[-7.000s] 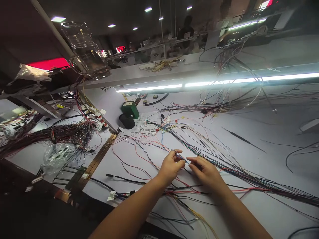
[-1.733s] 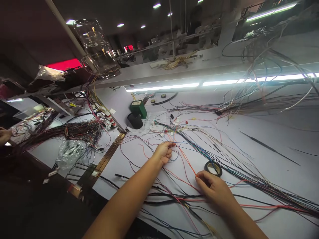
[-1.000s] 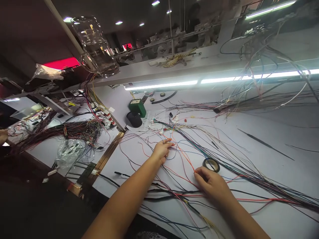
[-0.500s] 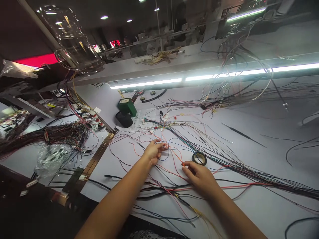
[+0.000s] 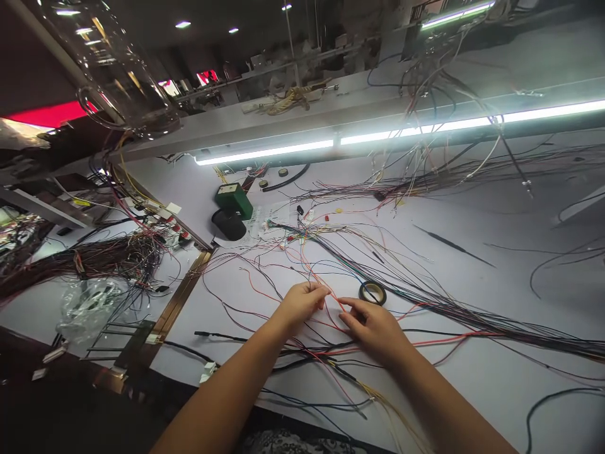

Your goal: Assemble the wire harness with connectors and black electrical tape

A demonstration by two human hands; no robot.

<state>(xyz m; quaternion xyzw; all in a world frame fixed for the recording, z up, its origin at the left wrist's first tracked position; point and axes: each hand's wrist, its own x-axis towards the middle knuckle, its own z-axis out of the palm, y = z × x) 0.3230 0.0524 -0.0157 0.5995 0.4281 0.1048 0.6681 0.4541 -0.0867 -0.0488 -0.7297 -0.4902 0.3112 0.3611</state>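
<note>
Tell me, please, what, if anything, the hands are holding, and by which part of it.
The right hand pinches thin orange-red wiring beside the left hand; whether at its end is hidden. The left hand's grip is unclear.

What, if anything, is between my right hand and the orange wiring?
Nothing visible: your right hand pinches the orange wiring directly. The tape roll lies beyond that hand, off the wiring's line.

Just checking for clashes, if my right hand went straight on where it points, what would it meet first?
Past the red wire it pinches, your right hand would likely meet your left hand, though depth is unclear.
</note>
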